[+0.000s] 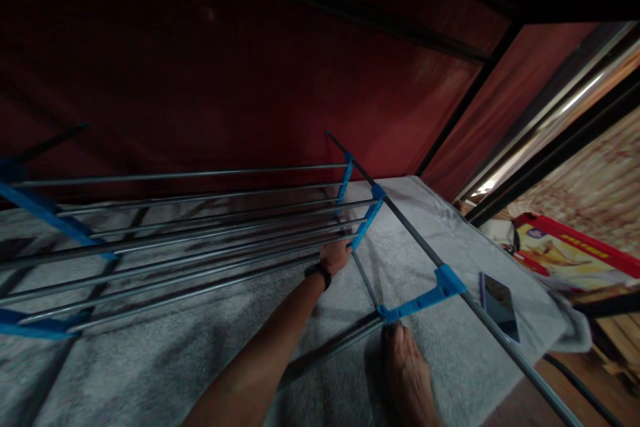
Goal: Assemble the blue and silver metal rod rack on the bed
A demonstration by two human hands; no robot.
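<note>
Head view: metal rack (200, 233) of slim grey bars and blue plastic brackets (369, 217) spread across a grey cloth (415, 197), mostly left and centre, backed by a dark red wall (225, 80). Bars run roughly side by side, from blue brackets at far left to those near centre. On the right a long grey pole (410, 227) passes through the bracket ends and slants down to the lower edge of view.

Left hand (336, 255), dark band (320, 275) at the wrist: reaches in at the centre, fingers closed round the rack by the lower end of a blue bracket; exact part gripped is hidden.

Right hand (407, 363): low, just below the inner corner of the nearest blue bracket (423, 299), fingers bent, tips out of sight against the corner. Cannot tell how tightly it is closed, or whether it has hold of anything.

Phone (500, 307) lies on the cloth right of the pole, dark screen up. Beyond the cloth edge, far right: red and yellow box (570, 250), corrugated sheet (595, 173) behind. Light dim overall.
</note>
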